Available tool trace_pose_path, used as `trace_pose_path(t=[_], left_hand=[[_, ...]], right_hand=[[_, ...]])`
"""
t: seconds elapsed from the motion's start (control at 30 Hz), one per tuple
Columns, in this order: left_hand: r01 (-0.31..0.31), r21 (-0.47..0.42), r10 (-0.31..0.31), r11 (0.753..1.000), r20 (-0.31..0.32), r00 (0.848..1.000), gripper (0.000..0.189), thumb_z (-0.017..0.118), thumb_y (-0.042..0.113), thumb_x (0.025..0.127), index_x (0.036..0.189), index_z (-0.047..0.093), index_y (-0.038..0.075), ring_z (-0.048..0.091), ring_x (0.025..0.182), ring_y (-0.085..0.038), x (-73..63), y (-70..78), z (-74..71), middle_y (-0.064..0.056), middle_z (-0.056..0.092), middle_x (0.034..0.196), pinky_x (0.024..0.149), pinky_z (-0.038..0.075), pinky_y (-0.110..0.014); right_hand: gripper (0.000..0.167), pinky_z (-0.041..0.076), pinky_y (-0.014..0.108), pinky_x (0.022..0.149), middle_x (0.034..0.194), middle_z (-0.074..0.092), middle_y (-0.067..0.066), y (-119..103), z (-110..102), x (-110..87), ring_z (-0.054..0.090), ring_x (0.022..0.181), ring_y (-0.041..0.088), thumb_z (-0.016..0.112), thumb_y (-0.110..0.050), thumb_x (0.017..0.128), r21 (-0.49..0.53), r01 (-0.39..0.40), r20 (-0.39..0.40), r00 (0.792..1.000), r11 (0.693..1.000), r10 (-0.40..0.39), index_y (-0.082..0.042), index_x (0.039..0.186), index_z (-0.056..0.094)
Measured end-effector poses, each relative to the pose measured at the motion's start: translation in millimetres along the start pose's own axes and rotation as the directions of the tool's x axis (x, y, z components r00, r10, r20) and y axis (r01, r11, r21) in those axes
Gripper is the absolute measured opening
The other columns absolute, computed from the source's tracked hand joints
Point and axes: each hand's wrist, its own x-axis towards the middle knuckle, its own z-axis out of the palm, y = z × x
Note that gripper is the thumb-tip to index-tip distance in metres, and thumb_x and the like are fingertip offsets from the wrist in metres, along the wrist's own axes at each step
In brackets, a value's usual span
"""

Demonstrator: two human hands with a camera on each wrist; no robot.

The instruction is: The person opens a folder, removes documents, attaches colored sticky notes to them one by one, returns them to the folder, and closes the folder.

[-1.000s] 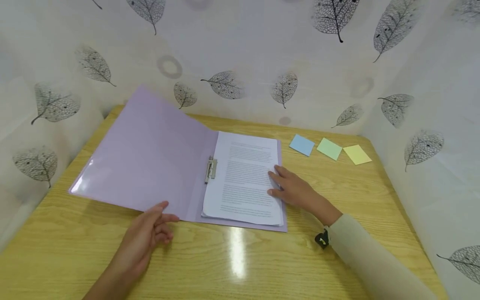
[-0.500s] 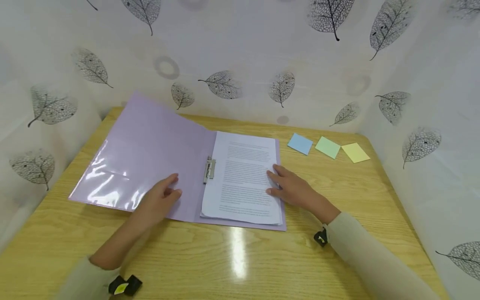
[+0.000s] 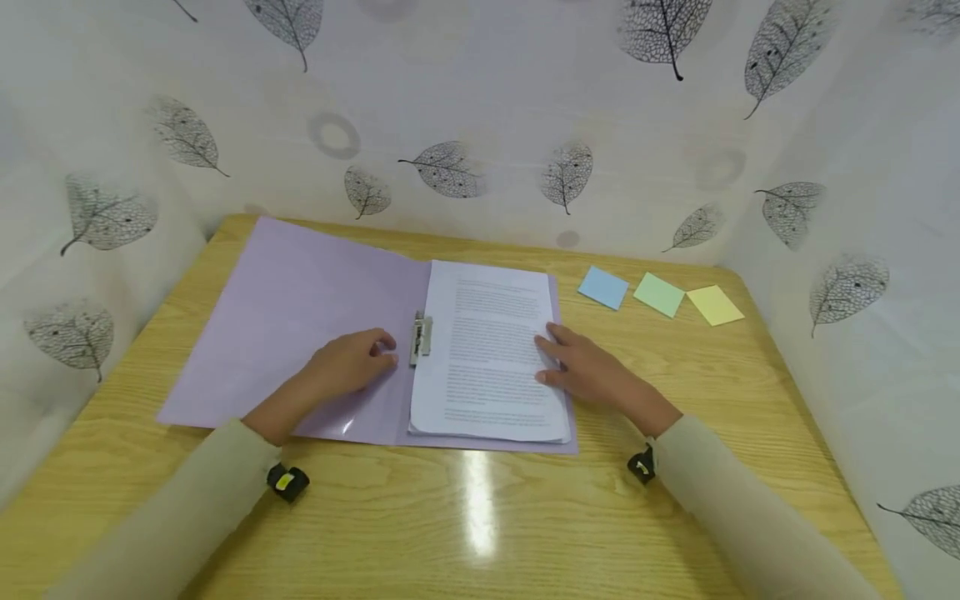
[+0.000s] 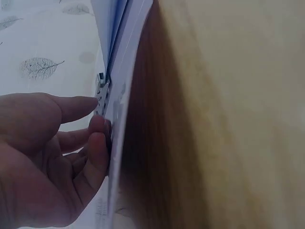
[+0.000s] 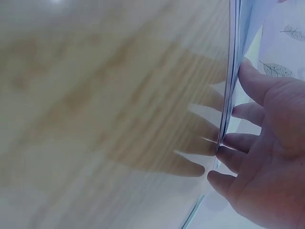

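A lilac folder point(image 3: 292, 283) lies spread on the table, its left cover nearly flat. On its right side sits a stack of printed papers point(image 3: 487, 367), next to a metal lever clip point(image 3: 422, 337) along the spine. My left hand point(image 3: 348, 365) hovers close over the left cover, thumb and fingers loosely bent beside the clip with nothing between them. The left wrist view shows the thumb right at the clip point(image 4: 100, 83). With spread fingers, my right hand point(image 3: 592, 371) rests on the right edge of the papers; in the right wrist view its fingertips touch the stack's edge point(image 5: 232, 71).
Blue point(image 3: 603, 287), green point(image 3: 659, 294) and yellow point(image 3: 715, 305) sticky-note pads lie in a row at the back right of the wooden table point(image 3: 390, 525). A leaf-patterned curtain point(image 3: 480, 100) encloses the back and sides.
My left hand has moved from the cover's front edge up and right towards the clip. The raised left cover has sunk down towards the table. My right hand has stayed on the papers.
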Motion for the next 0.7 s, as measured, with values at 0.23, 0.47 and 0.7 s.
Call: trace_pose_path(t=[0.23,0.47,0.7], left_hand=[[0.022,-0.071,-0.017,0.997,0.063,0.998,0.037,0.058,0.031,0.100,0.128,0.062,0.007,0.060,0.055,-0.017,22.0,1.9,-5.1,-0.006,0.067,0.088,0.059,0.048,-0.030],[0.019,-0.138,-0.009,0.990,0.077,0.997,0.040,0.066,0.036,0.096,0.125,0.062,0.009,0.062,0.062,-0.018,26.0,7.9,-2.9,-0.005,0.069,0.095,0.062,0.048,-0.031],[0.036,-0.158,-0.024,0.987,0.079,0.997,0.040,0.071,0.037,0.093,0.121,0.061,0.010,0.061,0.064,-0.018,26.3,10.2,-2.1,-0.004,0.070,0.097,0.061,0.048,-0.030]], right_hand=[[0.071,0.024,0.058,0.121,0.166,0.014,0.023,1.1,-2.1,3.1,0.019,0.151,0.047,0.060,-0.038,0.101,-0.001,0.010,0.014,1.000,1.000,-0.010,-0.008,0.158,0.030],[0.071,0.024,0.058,0.121,0.166,0.014,0.023,1.3,-2.3,2.4,0.019,0.151,0.046,0.060,-0.038,0.101,0.008,0.006,0.018,1.000,1.000,-0.006,-0.008,0.157,0.030],[0.071,0.025,0.058,0.121,0.166,0.014,0.023,1.5,-3.2,1.8,0.019,0.151,0.046,0.061,-0.039,0.101,0.004,0.006,0.015,1.000,1.000,-0.006,-0.008,0.157,0.031]])
